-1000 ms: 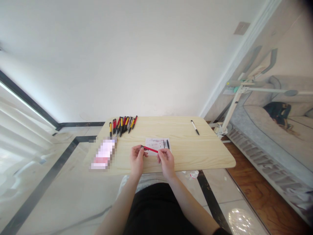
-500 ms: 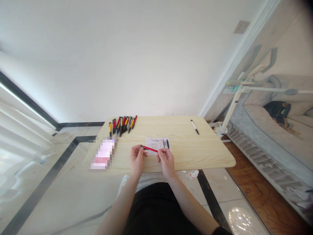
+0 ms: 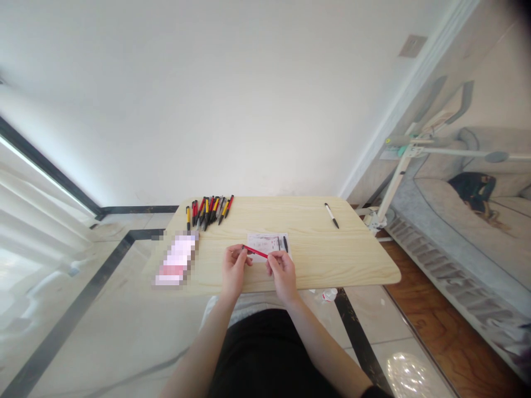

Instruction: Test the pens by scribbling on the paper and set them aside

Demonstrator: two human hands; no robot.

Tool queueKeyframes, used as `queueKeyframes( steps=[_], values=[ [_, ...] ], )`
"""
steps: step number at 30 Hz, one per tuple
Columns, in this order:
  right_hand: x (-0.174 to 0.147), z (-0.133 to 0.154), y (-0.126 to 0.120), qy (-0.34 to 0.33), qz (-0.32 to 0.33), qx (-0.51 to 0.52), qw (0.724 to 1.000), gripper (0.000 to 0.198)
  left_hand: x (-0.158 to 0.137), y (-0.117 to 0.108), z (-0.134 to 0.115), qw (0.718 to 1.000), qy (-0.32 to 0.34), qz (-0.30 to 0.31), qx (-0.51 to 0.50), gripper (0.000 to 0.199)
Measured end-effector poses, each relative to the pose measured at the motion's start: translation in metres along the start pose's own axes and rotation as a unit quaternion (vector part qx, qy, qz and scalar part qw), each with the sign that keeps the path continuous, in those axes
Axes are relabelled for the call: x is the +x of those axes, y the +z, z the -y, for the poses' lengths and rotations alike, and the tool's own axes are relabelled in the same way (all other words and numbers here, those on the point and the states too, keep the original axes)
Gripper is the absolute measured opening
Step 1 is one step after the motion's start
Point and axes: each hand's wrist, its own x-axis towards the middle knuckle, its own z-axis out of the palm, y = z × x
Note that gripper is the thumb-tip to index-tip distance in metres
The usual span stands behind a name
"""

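Note:
Between my two hands a red pen (image 3: 256, 252) is held slantwise over the table. My left hand (image 3: 234, 266) pinches its dark upper end, and my right hand (image 3: 282, 272) pinches the other end, whose tip is hidden by the fingers. Beneath the pen lies a printed sheet of paper (image 3: 265, 241), partly covered by the hands. A small black piece (image 3: 285, 244), perhaps a pen part, rests at the sheet's right side.
Several red, yellow, black and grey pens (image 3: 206, 212) lie bunched at the table's back left. A white pen (image 3: 331, 215) lies back right on the wooden table (image 3: 348, 257). A pixelated pinkish flat object (image 3: 176, 260) sits at the left edge. Beyond the right side stands a white metal frame (image 3: 392, 185).
The left hand and its end of the red pen have shifted slightly right. Both hands keep hold of the pen; the other things stay put apart from a slight view shift.

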Motion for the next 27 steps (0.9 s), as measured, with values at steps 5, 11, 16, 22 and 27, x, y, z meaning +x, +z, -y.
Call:
queueKeyframes(
  steps=[5,11,16,22,27],
  values=[
    [0.0000,0.0000,0.0013,0.005,0.005,0.002,1.000,0.020,-0.0008,0.0004,-0.0021,1.000,0.005,-0.027,0.000,0.019],
    [-0.0007,0.0015,0.0022,0.006,0.011,0.008,1.000,0.018,-0.0039,0.0029,-0.0078,0.999,-0.006,0.031,0.024,0.029],
    [-0.0011,0.0029,0.0021,0.006,0.017,0.008,1.000,0.017,-0.0056,0.0059,-0.0101,0.999,-0.007,0.032,0.037,0.036],
    [-0.0007,0.0019,0.0017,0.007,0.018,0.007,1.000,0.016,-0.0047,0.0052,-0.0100,0.999,-0.015,0.035,0.029,0.039],
    [-0.0012,0.0016,0.0011,0.009,0.025,-0.008,1.000,0.019,-0.0045,0.0041,-0.0079,0.999,-0.002,0.022,0.025,0.039]
  ],
)
